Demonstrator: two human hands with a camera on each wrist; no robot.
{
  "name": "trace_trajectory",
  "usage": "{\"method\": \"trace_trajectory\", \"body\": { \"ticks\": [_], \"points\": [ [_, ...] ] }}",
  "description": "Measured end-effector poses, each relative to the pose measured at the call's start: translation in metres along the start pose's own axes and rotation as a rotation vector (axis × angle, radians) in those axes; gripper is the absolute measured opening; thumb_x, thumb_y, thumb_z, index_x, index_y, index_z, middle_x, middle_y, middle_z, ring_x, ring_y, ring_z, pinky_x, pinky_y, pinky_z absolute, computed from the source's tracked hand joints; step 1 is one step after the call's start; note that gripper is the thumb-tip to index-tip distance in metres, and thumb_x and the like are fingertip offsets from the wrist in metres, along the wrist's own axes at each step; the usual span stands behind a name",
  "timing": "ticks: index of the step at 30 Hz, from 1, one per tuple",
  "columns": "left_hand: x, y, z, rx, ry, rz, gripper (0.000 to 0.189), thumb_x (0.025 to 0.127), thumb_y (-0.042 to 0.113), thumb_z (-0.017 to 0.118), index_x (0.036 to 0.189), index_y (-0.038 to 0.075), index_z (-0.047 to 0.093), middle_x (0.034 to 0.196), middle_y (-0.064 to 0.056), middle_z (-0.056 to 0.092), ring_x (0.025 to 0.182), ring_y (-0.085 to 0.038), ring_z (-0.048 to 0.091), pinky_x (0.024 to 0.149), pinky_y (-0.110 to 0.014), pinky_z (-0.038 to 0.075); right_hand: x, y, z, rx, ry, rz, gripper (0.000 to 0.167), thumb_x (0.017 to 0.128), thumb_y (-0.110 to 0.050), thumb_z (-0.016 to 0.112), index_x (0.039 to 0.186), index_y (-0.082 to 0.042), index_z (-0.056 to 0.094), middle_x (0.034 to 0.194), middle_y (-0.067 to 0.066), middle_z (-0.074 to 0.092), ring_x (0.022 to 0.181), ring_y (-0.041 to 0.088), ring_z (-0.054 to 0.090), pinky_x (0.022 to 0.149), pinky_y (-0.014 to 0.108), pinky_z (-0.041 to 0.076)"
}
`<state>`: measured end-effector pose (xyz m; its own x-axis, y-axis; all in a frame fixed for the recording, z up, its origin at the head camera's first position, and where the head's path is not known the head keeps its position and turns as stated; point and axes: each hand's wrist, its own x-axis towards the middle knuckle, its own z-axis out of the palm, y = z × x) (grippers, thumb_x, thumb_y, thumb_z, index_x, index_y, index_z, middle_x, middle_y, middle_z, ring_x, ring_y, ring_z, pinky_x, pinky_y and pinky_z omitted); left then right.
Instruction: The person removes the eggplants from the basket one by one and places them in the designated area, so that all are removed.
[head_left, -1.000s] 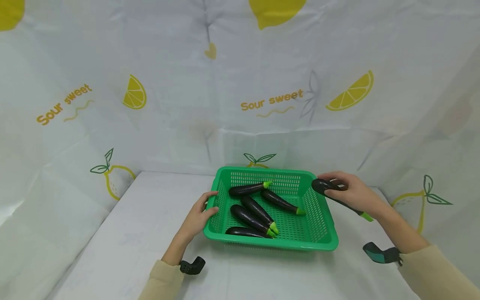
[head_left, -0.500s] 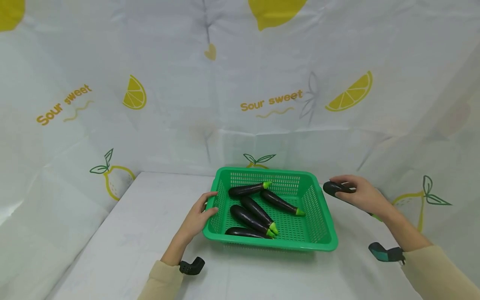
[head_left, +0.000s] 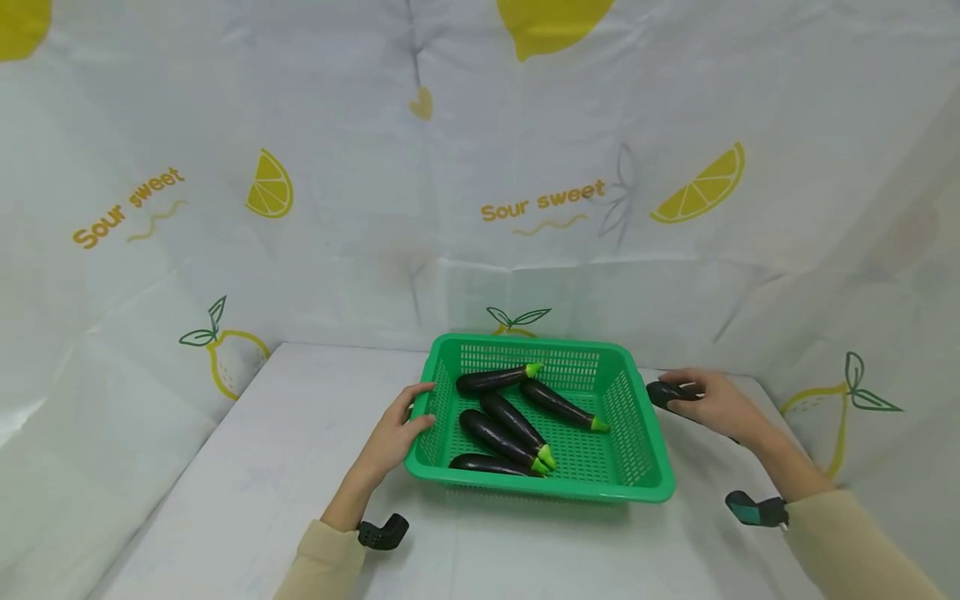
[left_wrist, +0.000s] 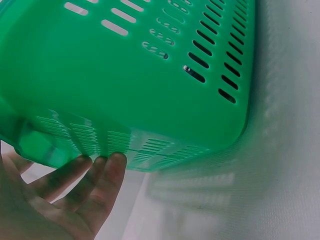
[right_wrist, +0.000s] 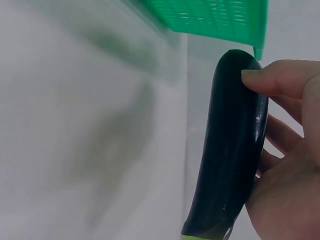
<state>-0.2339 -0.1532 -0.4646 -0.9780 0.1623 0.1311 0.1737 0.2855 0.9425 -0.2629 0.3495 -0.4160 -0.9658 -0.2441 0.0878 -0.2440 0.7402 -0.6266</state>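
A green plastic basket stands on the white table with several dark eggplants inside, such as one eggplant at the back. My left hand holds the basket's left rim; in the left wrist view its fingers reach under the rim against the outer wall. Just past the basket's right side, my right hand grips another eggplant near its rounded end, thumb on one side and fingers behind. That eggplant's green stem end points down in the right wrist view, and the hand hides much of it in the head view.
A white table lies under the basket and extends to its left and front. Behind and at both sides hangs a white lemon-print sheet. The basket's right rim is close to the held eggplant.
My right hand has carried the eggplant from the basket's right rim outward to the right, then down toward the table. The left hand and basket have stayed put.
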Motion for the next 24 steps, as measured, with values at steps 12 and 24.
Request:
{"method": "trace_trajectory", "body": {
  "ticks": [12, 24],
  "points": [
    [0.002, -0.001, 0.0, -0.003, -0.003, -0.004, 0.051, 0.1, 0.016, 0.061, 0.15, 0.018, 0.049, 0.157, -0.016, 0.04, 0.141, -0.042, 0.042, 0.104, -0.062, 0.04, 0.001, 0.022, 0.023, -0.002, -0.027, 0.066, 0.043, 0.094, -0.012, 0.069, 0.133, 0.003, 0.062, 0.127, 0.026, 0.063, 0.112, 0.045, 0.061, 0.08, 0.049, 0.054],
    [0.002, -0.003, 0.0, -0.003, 0.005, 0.002, 0.052, 0.1, 0.015, 0.061, 0.15, 0.017, 0.049, 0.156, -0.017, 0.042, 0.139, -0.042, 0.045, 0.102, -0.061, 0.042, -0.001, 0.028, 0.038, -0.05, -0.049, -0.011, 0.039, 0.087, 0.003, 0.068, 0.125, 0.007, 0.064, 0.122, 0.026, 0.065, 0.113, 0.048, 0.059, 0.091, 0.064, 0.048]
  ]
}}
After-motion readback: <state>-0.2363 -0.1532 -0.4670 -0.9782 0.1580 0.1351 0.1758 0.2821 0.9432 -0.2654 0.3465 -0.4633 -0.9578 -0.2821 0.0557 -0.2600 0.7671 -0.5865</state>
